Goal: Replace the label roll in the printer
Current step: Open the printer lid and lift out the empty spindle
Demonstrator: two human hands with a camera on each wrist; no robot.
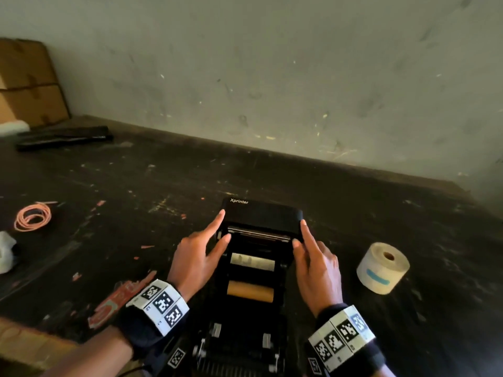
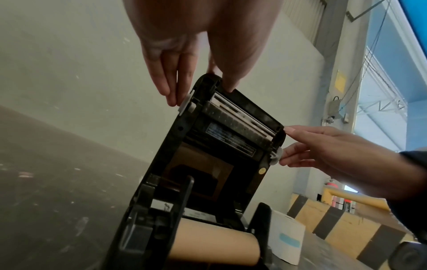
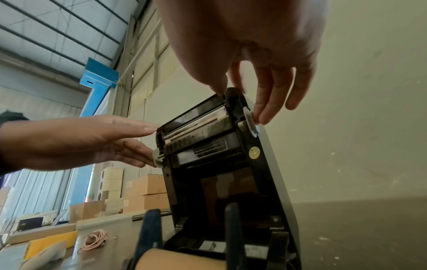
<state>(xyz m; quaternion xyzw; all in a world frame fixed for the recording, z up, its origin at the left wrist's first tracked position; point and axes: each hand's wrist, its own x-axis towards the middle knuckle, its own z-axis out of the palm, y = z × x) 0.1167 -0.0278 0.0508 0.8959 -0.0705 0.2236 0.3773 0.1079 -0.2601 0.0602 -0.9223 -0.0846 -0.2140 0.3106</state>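
Label-roll swapping is sitting at its opening step: the black plastic Xprinter label printer (image 1: 255,270) is standing on the dark scuffed tabletop (image 1: 136,186) with its hinged black lid (image 1: 262,214) raised, a bare brown cardboard core (image 1: 250,291) lying in the bay and the fresh white label roll (image 1: 382,268) waiting just right of it. Left hand (image 1: 197,257) and right hand (image 1: 317,268) are touching the lid's sides with straight, spread fingers, each grip loose, clasping nothing. Next, I judge, one hand must release and lift out the core.
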